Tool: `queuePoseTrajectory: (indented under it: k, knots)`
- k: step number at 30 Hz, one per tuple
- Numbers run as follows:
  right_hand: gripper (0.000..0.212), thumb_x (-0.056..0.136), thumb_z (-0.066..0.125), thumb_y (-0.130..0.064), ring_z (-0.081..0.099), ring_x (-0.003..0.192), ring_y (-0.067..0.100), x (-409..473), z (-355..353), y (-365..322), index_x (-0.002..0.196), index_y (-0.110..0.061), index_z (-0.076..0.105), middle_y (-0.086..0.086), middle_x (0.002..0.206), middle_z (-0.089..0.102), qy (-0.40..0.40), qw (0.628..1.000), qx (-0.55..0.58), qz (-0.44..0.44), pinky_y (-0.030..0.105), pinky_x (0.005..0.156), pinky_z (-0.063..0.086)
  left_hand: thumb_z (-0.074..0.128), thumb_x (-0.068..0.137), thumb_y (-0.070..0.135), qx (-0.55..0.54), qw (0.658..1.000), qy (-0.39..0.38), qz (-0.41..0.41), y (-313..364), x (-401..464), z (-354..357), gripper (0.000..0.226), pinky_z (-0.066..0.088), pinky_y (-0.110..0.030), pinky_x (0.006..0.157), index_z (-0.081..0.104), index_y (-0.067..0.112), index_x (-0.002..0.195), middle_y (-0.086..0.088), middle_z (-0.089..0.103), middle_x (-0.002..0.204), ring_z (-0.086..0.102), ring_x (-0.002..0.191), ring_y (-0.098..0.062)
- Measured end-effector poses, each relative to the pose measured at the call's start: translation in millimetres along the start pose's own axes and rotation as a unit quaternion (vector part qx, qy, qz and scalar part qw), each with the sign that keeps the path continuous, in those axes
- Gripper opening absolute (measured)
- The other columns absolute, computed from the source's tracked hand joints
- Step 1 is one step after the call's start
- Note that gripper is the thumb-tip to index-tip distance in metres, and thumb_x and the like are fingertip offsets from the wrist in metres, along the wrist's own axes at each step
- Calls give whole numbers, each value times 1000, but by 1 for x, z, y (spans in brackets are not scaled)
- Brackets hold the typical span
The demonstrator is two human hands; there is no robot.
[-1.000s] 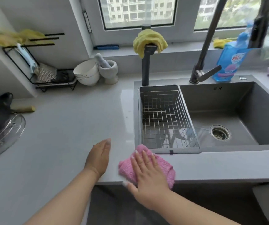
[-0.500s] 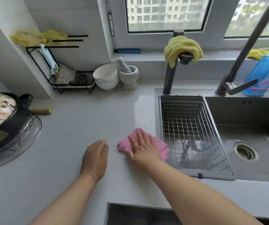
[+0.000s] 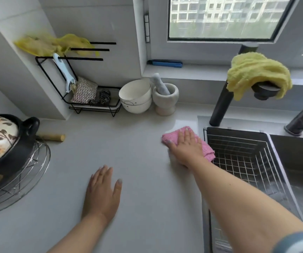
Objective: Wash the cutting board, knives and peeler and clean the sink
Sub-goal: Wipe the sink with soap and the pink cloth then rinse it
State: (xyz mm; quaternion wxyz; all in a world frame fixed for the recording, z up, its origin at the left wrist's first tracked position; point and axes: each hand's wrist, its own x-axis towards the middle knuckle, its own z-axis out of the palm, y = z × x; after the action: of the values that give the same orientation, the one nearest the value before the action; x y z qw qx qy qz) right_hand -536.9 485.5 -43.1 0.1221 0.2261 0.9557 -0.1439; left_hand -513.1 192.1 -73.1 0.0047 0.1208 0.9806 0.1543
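Right hand (image 3: 184,149) pressing a pink terry cloth (image 3: 206,151) flat on the pale grey table (image 3: 137,143), just left of the sink's wire basket (image 3: 242,154).

Fingers (image 3: 186,134) lie straight and spread over the cloth, pinching nothing; left hand (image 3: 102,193) rests flat and empty, nearer the body and well to their left. Even palm pressure and overlapping strokes toward the dark steel sink (image 3: 296,161) would likely serve best, keeping the cloth's trailing corner off the basket rim. Beyond the fingertips stand a stone mortar with pestle (image 3: 165,96) and stacked white bowls (image 3: 137,97), which would probably need skirting; a black faucet post draped with a yellow cloth (image 3: 256,72) rises beyond and right.
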Motion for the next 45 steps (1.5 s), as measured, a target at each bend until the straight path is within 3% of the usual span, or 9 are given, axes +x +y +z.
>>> queuePoseTrajectory:
  k: [4, 8, 12, 22, 29, 34, 37, 41, 45]
  knots:
    - [76, 95, 13, -63, -16, 147, 22, 24, -3, -32, 154, -18, -6, 6, 160, -16, -24, 999, -18, -40, 45, 118, -9, 3, 81, 61, 0, 1000, -7, -2, -1, 1, -2, 90, 2, -27, 119, 39, 10, 145, -5, 32, 155, 23, 145, -17]
    - [68, 97, 14, -58, -16, 147, 18, -13, 24, -74, 154, -24, -4, 1, 160, -13, -42, 968, -73, -238, 42, 118, -9, 21, 89, 55, -43, 999, 10, -8, -6, 2, -1, 77, 28, -38, 114, 51, 0, 135, -16, 52, 139, 47, 131, -29]
    - [81, 83, -6, -71, -16, 143, 9, -69, 33, -48, 153, -31, 1, -9, 155, -15, -58, 914, -107, -386, 32, 114, -14, 19, 87, 58, -80, 996, 26, -18, -7, 1, -4, 82, 26, -33, 114, 46, 2, 140, -15, 51, 141, 46, 132, -29]
    - [63, 99, 17, -50, -10, 148, 18, 46, -11, -33, 154, -24, 1, 0, 161, -9, -10, 998, -33, -59, 45, 118, -1, 12, 82, 62, -111, 993, 26, -27, -6, 1, -6, 86, 16, -26, 117, 38, 10, 146, -5, 41, 150, 33, 140, -19]
    - [62, 99, 14, -53, -14, 147, 18, -1, 31, -144, 154, -27, -1, -1, 160, -11, -55, 957, -63, -279, 45, 118, -8, 8, 84, 78, -163, 986, 37, -21, -12, 1, -7, 99, 28, -26, 110, 43, 6, 142, -8, 49, 143, 45, 132, -22]
    - [53, 99, 18, -45, 4, 147, 5, -17, 30, -99, 150, -35, 23, -15, 159, 12, -51, 895, -80, -435, 31, 118, -1, 44, 86, 55, -356, 931, -3, -79, -13, -1, -31, 71, 34, -27, 110, 42, 9, 140, -7, 54, 137, 49, 125, -12]
    - [50, 101, 18, -43, 6, 147, 4, 3, 14, -57, 150, -36, 21, -15, 159, 12, 5, 939, -73, -335, 30, 120, 5, 42, 83, 61, -414, 899, 19, -142, -34, -3, -57, 70, 35, -27, 108, 52, 12, 131, -1, 57, 130, 51, 124, -13]
    - [56, 100, 11, -45, -5, 148, 13, -1, 20, -87, 154, -30, 5, -7, 161, -4, 11, 987, -56, -153, 41, 120, 1, 38, 103, 31, -246, 954, 14, -171, -81, -29, -84, 40, 32, -25, 102, 55, 9, 132, -5, 57, 134, 48, 129, -23]
    - [61, 98, 9, -52, -11, 148, 16, -44, 49, -157, 154, -27, 1, -5, 161, -8, -40, 970, -46, -236, 45, 119, -2, 28, 103, 42, -262, 938, -95, -204, -90, -44, -94, 53, 13, -23, 116, 33, 16, 149, 2, 30, 156, 24, 145, -11]
